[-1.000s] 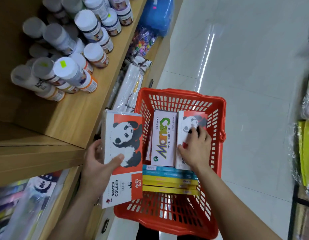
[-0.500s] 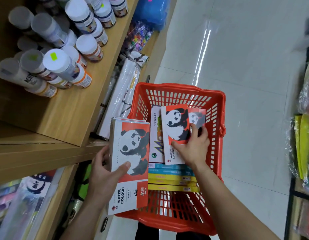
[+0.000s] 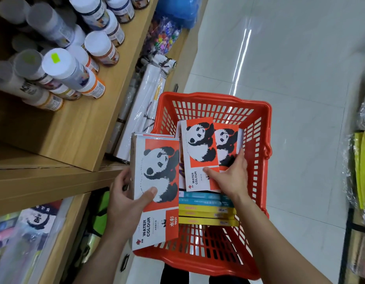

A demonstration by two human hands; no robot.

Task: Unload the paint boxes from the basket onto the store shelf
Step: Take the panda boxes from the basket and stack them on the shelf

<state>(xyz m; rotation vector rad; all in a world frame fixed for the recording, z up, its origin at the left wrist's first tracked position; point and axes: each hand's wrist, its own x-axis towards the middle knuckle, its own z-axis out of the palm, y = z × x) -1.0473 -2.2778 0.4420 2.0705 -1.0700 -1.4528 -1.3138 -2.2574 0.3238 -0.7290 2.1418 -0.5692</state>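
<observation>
My left hand (image 3: 126,201) grips a stack of panda boxes (image 3: 157,181), thumb pressed on the top face and fingers curled round the left edge. The stack's lower end overlaps the near-left corner of the red basket (image 3: 265,160).

Just right of that grip, my right hand (image 3: 232,177) pinches two more boxes, fanned slightly apart. Its thumb lies on the face of the front panda box (image 3: 198,152), and its fingers curl behind the rear panda box (image 3: 226,144), which peeks out to the right. Both sit inside the basket with their top ends pointing away from me. I cannot tell whether they rest on what lies beneath.

Directly below the right wrist, teal and yellow boxes (image 3: 206,210) lie flat in a pile with their edges toward me. Between the two grips shows a sliver of another box with purple print — too little for me to read.

Up and left of the left hand runs the wooden shelf (image 3: 79,136). White-capped paint jars (image 3: 62,66) lie on it on their sides, well apart from both hands. Beyond the left-hand stack, between the shelf edge and the basket, lie paper rolls (image 3: 140,111) in clear wrap. Past the right hand's fingertips come the basket's slotted wall and then the glossy floor tiles (image 3: 290,68).
</observation>
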